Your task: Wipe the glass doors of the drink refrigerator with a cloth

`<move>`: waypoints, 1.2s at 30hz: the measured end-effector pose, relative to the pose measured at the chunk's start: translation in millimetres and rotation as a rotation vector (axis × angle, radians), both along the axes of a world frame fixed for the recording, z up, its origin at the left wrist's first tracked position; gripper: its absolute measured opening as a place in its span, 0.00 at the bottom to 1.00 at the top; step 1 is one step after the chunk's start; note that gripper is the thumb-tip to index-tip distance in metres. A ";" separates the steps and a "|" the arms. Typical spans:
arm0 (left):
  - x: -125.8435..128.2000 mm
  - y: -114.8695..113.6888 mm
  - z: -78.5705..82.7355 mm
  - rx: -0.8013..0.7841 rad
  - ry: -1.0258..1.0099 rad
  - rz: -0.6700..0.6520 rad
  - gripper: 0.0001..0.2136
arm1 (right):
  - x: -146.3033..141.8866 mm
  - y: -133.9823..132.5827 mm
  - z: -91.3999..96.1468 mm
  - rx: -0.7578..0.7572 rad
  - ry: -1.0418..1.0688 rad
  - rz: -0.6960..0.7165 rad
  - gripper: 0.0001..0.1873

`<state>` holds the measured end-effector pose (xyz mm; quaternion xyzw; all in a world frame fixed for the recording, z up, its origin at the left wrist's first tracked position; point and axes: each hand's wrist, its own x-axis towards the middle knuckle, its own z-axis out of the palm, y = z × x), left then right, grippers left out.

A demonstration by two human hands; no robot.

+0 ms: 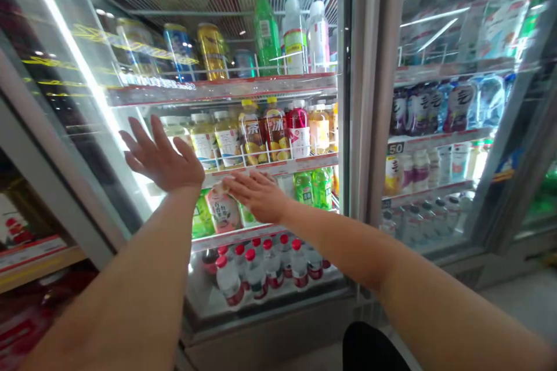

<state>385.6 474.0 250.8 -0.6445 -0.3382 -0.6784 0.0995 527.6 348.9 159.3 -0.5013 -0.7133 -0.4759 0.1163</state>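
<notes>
My right hand (256, 197) lies flat with its fingers extended against a tilted, pink-labelled bottle (223, 211) on a cooler shelf, and its grip is not visible. Green-labelled bottles (311, 188) stand to the right of that hand, partly hidden behind it. My left hand (161, 156) is raised with its fingers spread, close to the glass cooler door (73, 98). I cannot tell whether the palm touches the glass. Bottles with yellow and red caps (265, 130) stand on the shelf just above both hands.
Rows of red-capped water bottles (261, 266) fill the shelf below, and canned and bottled drinks (213, 52) stand on the top shelf. A neighbouring glass-doored cooler (435, 127) stands to the right. A dark rounded shape (369, 351) sits at the bottom edge.
</notes>
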 end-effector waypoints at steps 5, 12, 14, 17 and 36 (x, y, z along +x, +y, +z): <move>-0.5 2.1 -1.2 0.040 -0.014 0.007 0.30 | 8.2 -0.7 26.9 -0.045 -0.122 0.036 0.26; -1.2 -9.3 4.7 -0.039 -0.011 -0.023 0.35 | 64.6 -46.5 98.0 0.202 0.114 -0.077 0.27; -0.3 -13.4 8.3 -0.095 -0.038 -0.042 0.37 | 79.3 -59.5 111.7 0.308 0.204 -0.125 0.28; 0.7 -14.7 10.9 -0.164 -0.077 -0.069 0.37 | 92.9 -68.2 112.4 0.403 0.309 -0.132 0.30; -4.8 11.3 -1.7 0.176 0.028 -0.018 0.29 | -41.2 42.0 70.9 0.321 0.247 0.122 0.29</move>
